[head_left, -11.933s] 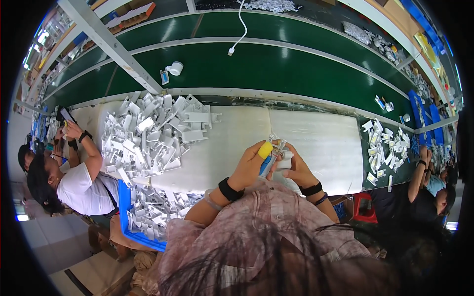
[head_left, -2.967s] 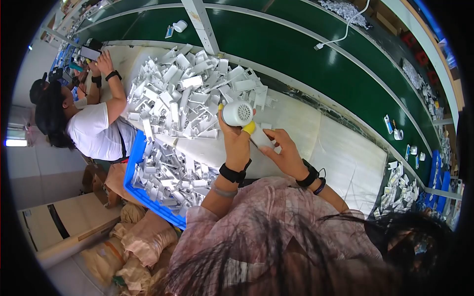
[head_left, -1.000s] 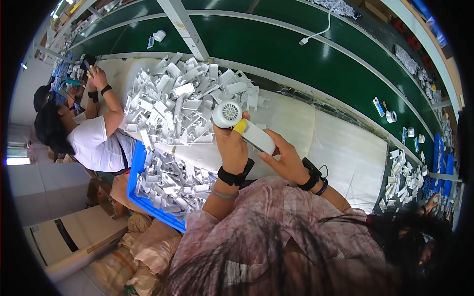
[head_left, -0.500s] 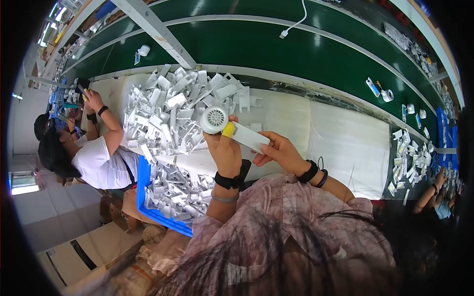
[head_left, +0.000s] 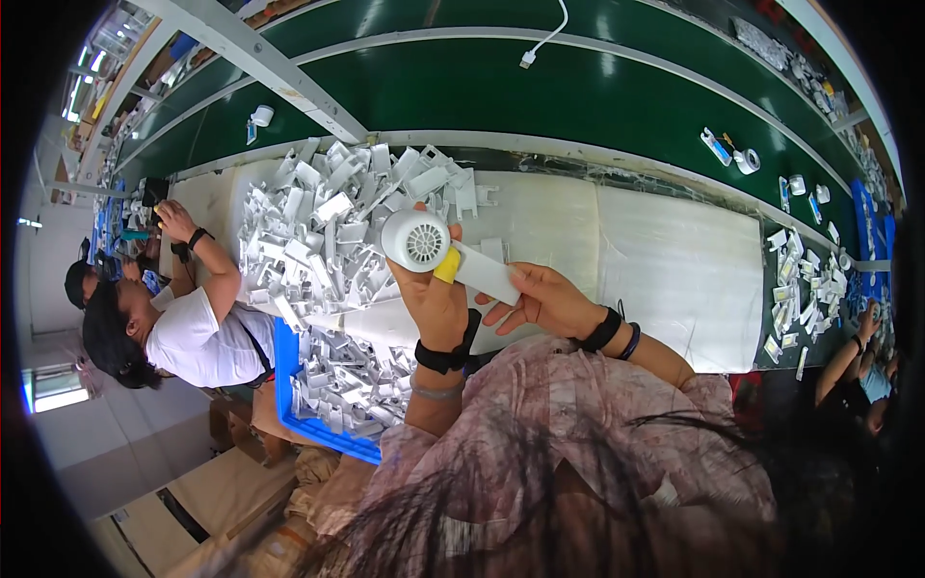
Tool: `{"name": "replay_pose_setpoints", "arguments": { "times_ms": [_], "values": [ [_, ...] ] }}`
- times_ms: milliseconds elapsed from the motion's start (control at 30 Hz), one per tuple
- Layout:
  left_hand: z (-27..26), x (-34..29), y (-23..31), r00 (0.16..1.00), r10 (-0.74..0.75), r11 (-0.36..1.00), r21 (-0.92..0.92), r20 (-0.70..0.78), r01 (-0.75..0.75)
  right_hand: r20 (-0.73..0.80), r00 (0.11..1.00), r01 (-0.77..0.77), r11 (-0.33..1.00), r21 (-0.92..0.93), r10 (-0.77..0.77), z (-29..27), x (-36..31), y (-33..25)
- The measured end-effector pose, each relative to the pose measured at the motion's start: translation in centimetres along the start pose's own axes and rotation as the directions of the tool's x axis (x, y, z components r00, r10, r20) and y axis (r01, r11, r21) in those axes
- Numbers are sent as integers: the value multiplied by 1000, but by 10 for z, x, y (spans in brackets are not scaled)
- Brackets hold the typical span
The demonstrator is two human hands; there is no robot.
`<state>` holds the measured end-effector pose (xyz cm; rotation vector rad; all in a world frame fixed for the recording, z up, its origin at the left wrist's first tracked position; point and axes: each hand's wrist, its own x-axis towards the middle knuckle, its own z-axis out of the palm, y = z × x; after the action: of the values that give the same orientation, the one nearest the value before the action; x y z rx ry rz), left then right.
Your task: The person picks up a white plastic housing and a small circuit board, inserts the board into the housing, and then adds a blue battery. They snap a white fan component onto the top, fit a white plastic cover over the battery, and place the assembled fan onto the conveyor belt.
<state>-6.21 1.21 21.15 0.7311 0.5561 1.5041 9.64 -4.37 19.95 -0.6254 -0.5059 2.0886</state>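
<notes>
A white handheld fan (head_left: 415, 241), with a round slotted grille and a flat white handle (head_left: 485, 274), is held over the near side of the bench. My left hand (head_left: 436, 301) is closed round it where the head meets the handle, a yellow wrap on the thumb. At the handle's free end, my right hand (head_left: 551, 300) pinches with thumb and fingers, its other fingers loosely curled below. The handle slants down to the right from the head. A large heap of white plastic housings (head_left: 328, 217) lies beside my left hand.
A blue bin (head_left: 286, 376) of similar white parts stands at the bench's near left edge. Beyond is a green conveyor belt (head_left: 462, 91) with a white cable (head_left: 547, 37) and small parts. More white pieces (head_left: 807, 279) lie far right. A co-worker in a white shirt (head_left: 207, 332) works at left.
The fan stays between both hands, with its head shifted slightly left. The lower fingers of my right hand have loosened a little. The co-worker's hands at left have shifted slightly.
</notes>
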Motion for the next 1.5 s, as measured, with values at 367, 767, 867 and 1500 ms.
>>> {"name": "replay_pose_setpoints", "arguments": {
  "times_ms": [367,767,867,1500],
  "values": [
    [1,2,-5,1000,-4,1000,24,-14,4,-40,998,34,983,-178,-42,-1,-4,1],
    [-2,3,-1,1000,-5,999,-36,-13,4,-144,984,18,859,-512,-106,16,-8,-6],
    [-3,3,-3,1000,-7,1000,3,26,7,-170,970,44,814,-579,-174,16,-7,-1],
    [12,-1,5,998,5,1000,25,62,-7,-97,993,9,876,-483,-64,16,-16,-9]
  ]
}}
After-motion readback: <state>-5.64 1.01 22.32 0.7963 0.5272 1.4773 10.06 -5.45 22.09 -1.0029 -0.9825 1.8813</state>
